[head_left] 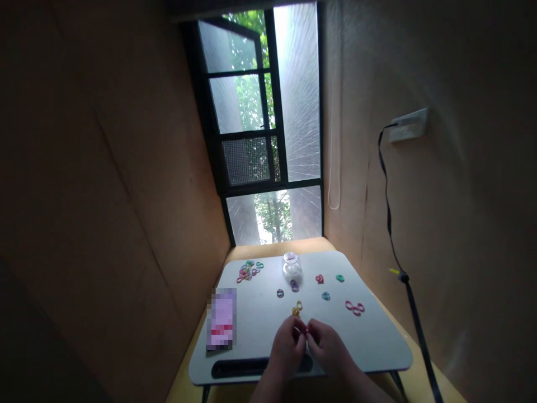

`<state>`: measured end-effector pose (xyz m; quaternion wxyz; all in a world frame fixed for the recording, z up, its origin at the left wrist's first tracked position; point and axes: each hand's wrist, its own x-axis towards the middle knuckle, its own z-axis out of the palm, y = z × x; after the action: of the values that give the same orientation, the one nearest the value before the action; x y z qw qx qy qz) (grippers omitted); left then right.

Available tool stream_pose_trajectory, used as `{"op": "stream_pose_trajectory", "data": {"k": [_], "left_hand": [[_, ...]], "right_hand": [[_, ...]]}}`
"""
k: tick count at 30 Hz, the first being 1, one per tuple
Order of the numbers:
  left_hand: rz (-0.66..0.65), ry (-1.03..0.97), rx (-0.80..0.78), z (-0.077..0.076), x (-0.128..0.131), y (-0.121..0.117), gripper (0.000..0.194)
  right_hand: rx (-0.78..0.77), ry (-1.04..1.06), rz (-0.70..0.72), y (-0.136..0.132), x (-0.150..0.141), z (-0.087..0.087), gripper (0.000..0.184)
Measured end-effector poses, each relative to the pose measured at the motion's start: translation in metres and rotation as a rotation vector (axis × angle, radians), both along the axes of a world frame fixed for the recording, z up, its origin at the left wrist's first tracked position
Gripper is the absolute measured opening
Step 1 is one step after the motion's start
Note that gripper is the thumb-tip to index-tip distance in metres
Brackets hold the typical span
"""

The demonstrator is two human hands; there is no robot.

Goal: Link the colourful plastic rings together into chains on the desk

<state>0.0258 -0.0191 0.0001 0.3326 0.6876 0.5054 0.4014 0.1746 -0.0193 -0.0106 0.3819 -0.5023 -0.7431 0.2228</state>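
My left hand and my right hand meet over the front of the white table, fingers pinched together. Between their fingertips shows a bit of a small red hair tie, mostly hidden by the fingers. Just beyond the left fingertips lie yellow hair ties. Farther back are purple ones, a dark one, blue ones, red ones and green ones. To the right are pink ones. A mixed-colour pile sits at the back left.
A clear jar stands at the table's back. On the left lies a purple item, blurred out. A dark slot runs along the front edge. A black cord hangs from the wall outlet; a window is behind.
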Motion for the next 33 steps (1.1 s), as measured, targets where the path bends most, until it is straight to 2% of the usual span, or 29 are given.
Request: {"op": "stream_pose_trajectory", "data": {"k": [7, 14, 23, 33], "left_hand": [[-0.021, 0.013, 0.032, 0.005, 0.0, -0.002, 0.017], [0.024, 0.111, 0.021, 0.0, 0.0, 0.001, 0.013], [0.053, 0.102, 0.011, -0.003, 0.001, 0.001, 0.005], [0.041, 0.091, 0.001, -0.002, 0.002, 0.002, 0.005]], "right_hand": [[0.002, -0.005, -0.011, -0.002, 0.001, 0.002, 0.017], [-0.009, -0.019, -0.018, -0.002, 0.003, 0.001, 0.021], [-0.001, -0.025, -0.013, 0.003, 0.002, -0.009, 0.026], [-0.012, 0.013, 0.014, -0.001, 0.004, -0.002, 0.022]]}}
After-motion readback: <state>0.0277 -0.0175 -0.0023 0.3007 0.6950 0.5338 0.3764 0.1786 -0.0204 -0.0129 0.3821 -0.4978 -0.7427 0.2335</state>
